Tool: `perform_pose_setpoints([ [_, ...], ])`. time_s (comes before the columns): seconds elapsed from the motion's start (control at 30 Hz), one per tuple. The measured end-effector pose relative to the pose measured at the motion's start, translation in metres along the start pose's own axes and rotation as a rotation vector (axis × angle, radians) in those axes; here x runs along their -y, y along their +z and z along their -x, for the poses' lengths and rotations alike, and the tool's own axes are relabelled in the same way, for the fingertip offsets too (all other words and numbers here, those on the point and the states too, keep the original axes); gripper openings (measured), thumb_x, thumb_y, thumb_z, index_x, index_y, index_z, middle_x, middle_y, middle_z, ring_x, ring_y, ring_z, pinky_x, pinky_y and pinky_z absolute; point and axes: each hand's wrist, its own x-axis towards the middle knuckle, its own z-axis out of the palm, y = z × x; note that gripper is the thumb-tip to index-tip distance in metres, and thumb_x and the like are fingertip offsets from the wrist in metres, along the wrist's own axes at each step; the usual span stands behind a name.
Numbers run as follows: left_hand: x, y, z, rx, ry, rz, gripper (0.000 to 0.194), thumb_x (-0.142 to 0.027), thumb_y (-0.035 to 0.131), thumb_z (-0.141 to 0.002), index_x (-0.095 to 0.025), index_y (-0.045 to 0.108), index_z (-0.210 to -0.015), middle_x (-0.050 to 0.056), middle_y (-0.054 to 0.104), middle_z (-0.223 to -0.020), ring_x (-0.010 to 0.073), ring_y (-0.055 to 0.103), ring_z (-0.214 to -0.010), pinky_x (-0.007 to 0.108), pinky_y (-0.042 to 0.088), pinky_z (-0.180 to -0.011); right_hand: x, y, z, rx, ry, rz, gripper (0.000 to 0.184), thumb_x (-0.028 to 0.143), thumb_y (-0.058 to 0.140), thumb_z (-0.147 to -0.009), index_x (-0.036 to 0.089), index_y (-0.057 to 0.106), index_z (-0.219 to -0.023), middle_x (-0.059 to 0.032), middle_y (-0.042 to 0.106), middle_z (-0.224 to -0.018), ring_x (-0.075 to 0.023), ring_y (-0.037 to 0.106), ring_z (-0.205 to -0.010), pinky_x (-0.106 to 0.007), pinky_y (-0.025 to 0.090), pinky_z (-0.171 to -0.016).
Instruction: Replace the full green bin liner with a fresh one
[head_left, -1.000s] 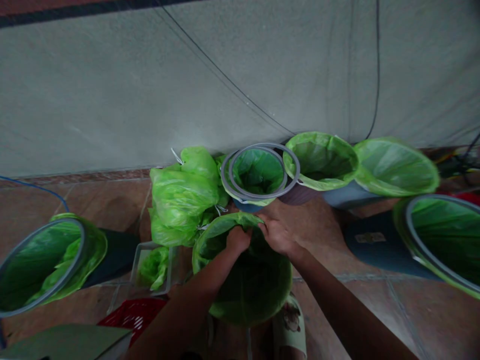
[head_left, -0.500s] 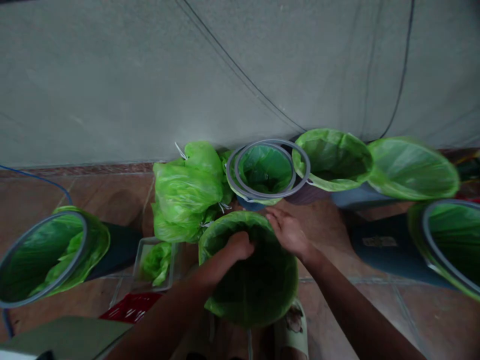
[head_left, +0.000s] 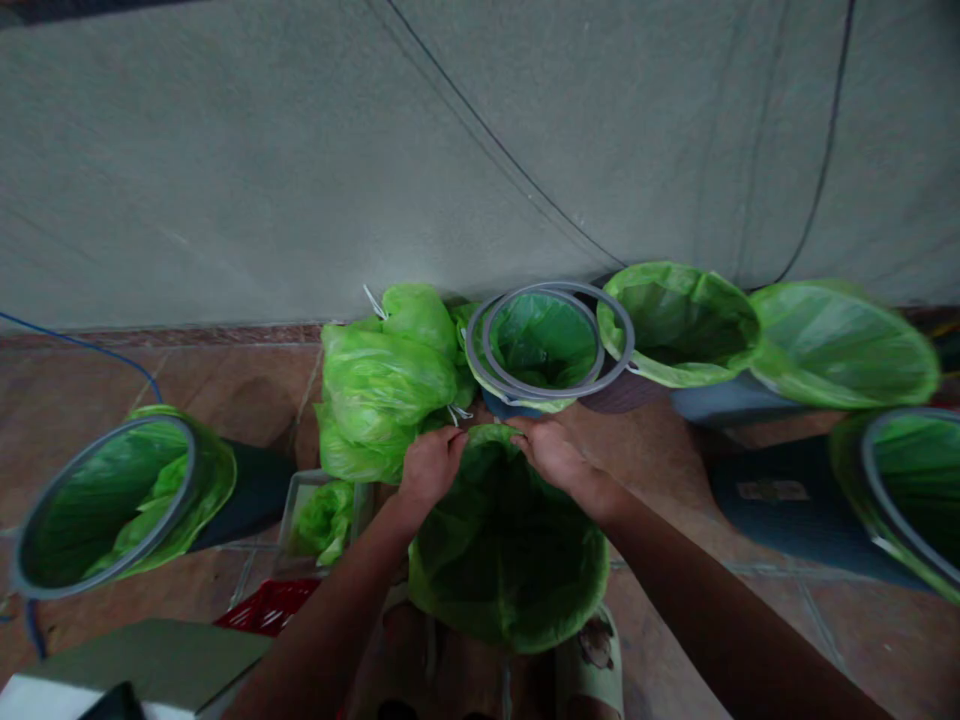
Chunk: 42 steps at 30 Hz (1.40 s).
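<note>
Liner (head_left: 517,615), green and wide-mouthed, sits at six o'clock in the view, apparently over a bin it hides. Left hand (head_left: 433,468) at its eleven o'clock and right hand (head_left: 553,455) at its one each pinch the far edge, fingers drawn narrow, probably spaced so to keep that stretch taut. Beyond, at twelve, grey rings (head_left: 536,384) overlap on a blue bin (head_left: 504,406), seemingly parked within reach. Stuffed bags (head_left: 386,375) slump between ten and eleven, perhaps to spare elbow room.

nothing legible, bin label (head_left: 772,491) blurry
</note>
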Motion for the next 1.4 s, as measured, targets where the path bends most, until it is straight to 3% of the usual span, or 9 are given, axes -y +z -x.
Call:
perform_pose_setpoints([
  [0.2,-0.003,-0.001,-0.008,0.001,0.103,-0.049,0.029,-0.031,0.053,-0.089,-0.025,0.064,-0.116,0.005,0.070,-0.112,0.0214,0.065,-0.102,0.032,0.046,-0.093,-0.008,-0.001,0.016,-0.103,0.215,-0.023,0.030,0.028,0.046,-0.092,0.019,0.063,-0.115,-0.0089,0.072,-0.100,-0.0228,0.066,-0.095,-0.029,0.047,-0.082],
  [0.37,-0.005,-0.006,-0.014,0.005,0.131,-0.055,0.047,-0.023,0.059,-0.084,-0.021,0.053,-0.130,0.010,0.064,-0.125,0.0235,0.060,-0.112,0.034,0.044,-0.100,-0.014,0.012,0.069,-0.216,0.492,-0.059,0.036,0.034,0.045,-0.092,0.016,0.058,-0.120,-0.0116,0.071,-0.098,-0.0241,0.067,-0.086,-0.031,0.047,-0.074],
  [0.5,-0.001,-0.008,-0.013,-0.038,0.075,0.110,0.065,-0.030,0.067,-0.078,-0.018,0.043,-0.137,0.010,0.061,-0.128,0.0237,0.060,-0.114,0.034,0.044,-0.100,-0.015,0.010,0.100,-0.288,0.542,-0.069,0.056,0.047,0.050,-0.088,0.011,0.048,-0.131,-0.0174,0.066,-0.115,-0.0280,0.066,-0.097,-0.036,0.050,-0.078],
  [0.67,0.001,-0.005,-0.022,-0.009,-0.014,0.353,0.045,-0.036,0.058,-0.086,-0.015,0.053,-0.125,0.009,0.068,-0.115,0.0197,0.064,-0.105,0.030,0.048,-0.095,-0.007,-0.023,0.064,-0.380,0.382,-0.092,0.040,0.038,0.038,-0.094,0.017,0.060,-0.120,-0.0119,0.066,-0.118,-0.0240,0.064,-0.103,-0.035,0.047,-0.090],
  [0.87,0.004,0.003,-0.013,-0.093,0.129,0.291,0.020,-0.018,0.048,-0.089,-0.020,0.063,-0.102,0.004,0.070,-0.102,0.0163,0.065,-0.096,0.030,0.049,-0.093,-0.001,-0.018,0.008,-0.105,0.201,-0.117,0.033,0.031,0.041,-0.095,0.018,0.064,-0.115,-0.0089,0.070,-0.109,-0.0207,0.065,-0.101,-0.028,0.046,-0.089],
  [1.0,0.012,0.007,0.000,-0.048,0.318,0.114,0.024,-0.011,0.045,-0.087,-0.021,0.067,-0.092,0.006,0.064,-0.119,0.0178,0.059,-0.111,0.031,0.044,-0.101,-0.018,0.000,0.011,-0.031,0.142,0.003,0.031,0.028,0.046,-0.092,0.018,0.060,-0.118,-0.0096,0.071,-0.105,-0.0222,0.065,-0.098,-0.029,0.046,-0.086],
  [1.1,0.016,0.006,0.008,0.013,0.291,-0.014,0.025,-0.008,0.049,-0.083,-0.021,0.069,-0.091,0.008,0.061,-0.125,0.0216,0.058,-0.114,0.038,0.042,-0.104,-0.023,0.000,0.022,0.000,0.146,0.065,0.038,0.023,0.050,-0.089,0.014,0.055,-0.125,-0.0120,0.069,-0.105,-0.0245,0.064,-0.098,-0.032,0.047,-0.086],
  [1.27,0.011,-0.011,0.011,0.008,0.310,0.080,0.028,-0.008,0.056,-0.073,-0.024,0.073,-0.089,0.005,0.049,-0.141,0.0243,0.050,-0.126,0.042,0.036,-0.110,0.016,-0.010,0.046,-0.243,0.148,0.245,0.044,0.028,0.043,-0.092,0.013,0.048,-0.133,-0.0162,0.053,-0.132,-0.0315,0.048,-0.120,-0.043,0.038,-0.100],
  [1.4,-0.004,-0.024,-0.010,-0.056,0.232,0.270,0.034,-0.014,0.053,-0.080,-0.024,0.068,-0.109,0.002,0.056,-0.134,0.0180,0.052,-0.124,0.032,0.040,-0.107,0.055,0.013,0.041,0.071,-0.014,0.216,0.038,0.027,0.041,-0.092,0.019,0.054,-0.127,-0.0128,0.059,-0.120,-0.0291,0.052,-0.110,-0.043,0.041,-0.093],
])
